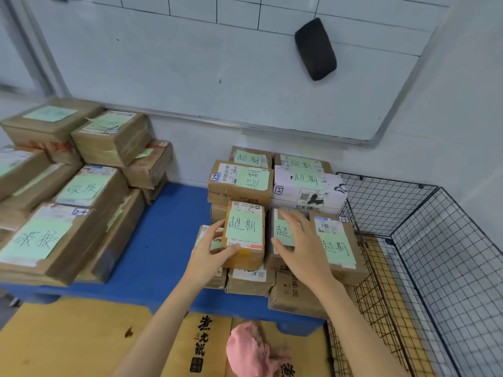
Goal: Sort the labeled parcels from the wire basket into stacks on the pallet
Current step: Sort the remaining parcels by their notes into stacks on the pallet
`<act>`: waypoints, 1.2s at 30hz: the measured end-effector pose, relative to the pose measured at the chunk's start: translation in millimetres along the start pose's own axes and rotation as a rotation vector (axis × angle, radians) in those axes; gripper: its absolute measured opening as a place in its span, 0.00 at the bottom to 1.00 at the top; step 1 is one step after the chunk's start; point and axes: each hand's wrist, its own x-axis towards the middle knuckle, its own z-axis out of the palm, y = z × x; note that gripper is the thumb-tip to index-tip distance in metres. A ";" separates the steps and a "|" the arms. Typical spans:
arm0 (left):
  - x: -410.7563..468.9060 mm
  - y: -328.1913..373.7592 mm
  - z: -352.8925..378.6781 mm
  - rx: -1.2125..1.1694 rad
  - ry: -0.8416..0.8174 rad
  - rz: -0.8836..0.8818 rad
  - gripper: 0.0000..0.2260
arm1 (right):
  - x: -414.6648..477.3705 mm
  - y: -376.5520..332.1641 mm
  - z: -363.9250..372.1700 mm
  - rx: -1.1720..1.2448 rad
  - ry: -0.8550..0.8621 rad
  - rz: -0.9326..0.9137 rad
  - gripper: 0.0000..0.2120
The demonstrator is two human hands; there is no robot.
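A small brown parcel (245,235) with a green handwritten label sits on top of the right-hand stack on the blue pallet (158,240). My left hand (211,251) grips its near left corner, thumb on the top edge. My right hand (302,246) hovers open with spread fingers over the neighbouring labelled parcel (283,232), partly hiding its label. Another labelled parcel (336,246) lies to the right of that. The wire basket (424,235) stands at the right, and no parcel shows inside it.
A second group of labelled brown boxes (68,191) fills the pallet's left side. A whiteboard (217,63) with a black eraser (315,49) leans on the wall behind. Flattened yellow cardboard (81,336) and a pink cloth (253,352) lie on the floor in front.
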 end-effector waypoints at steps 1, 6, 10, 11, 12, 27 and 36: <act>0.0 -0.5 0.1 -0.003 -0.002 0.004 0.24 | 0.3 1.5 -0.1 0.002 -0.004 0.004 0.29; 2.7 -4.6 4.6 0.003 -0.012 0.001 0.25 | 1.5 4.9 3.1 -0.005 -0.016 0.016 0.29; 2.6 -2.9 13.3 0.013 -0.003 0.027 0.25 | 1.6 5.0 6.5 -0.009 -0.008 0.017 0.28; 2.4 -2.9 14.6 0.020 -0.001 0.036 0.26 | 2.0 5.2 7.3 -0.012 -0.001 0.014 0.28; 2.4 -3.5 15.5 0.022 0.007 0.052 0.26 | 2.6 5.2 7.7 -0.018 0.005 0.013 0.28; 5.7 -8.3 12.6 0.268 0.098 0.173 0.26 | -9.5 -3.3 5.8 -0.061 -0.001 0.053 0.27; 6.8 7.7 1.8 0.519 0.139 0.326 0.29 | -29.8 -12.3 -6.4 -0.067 0.049 0.081 0.26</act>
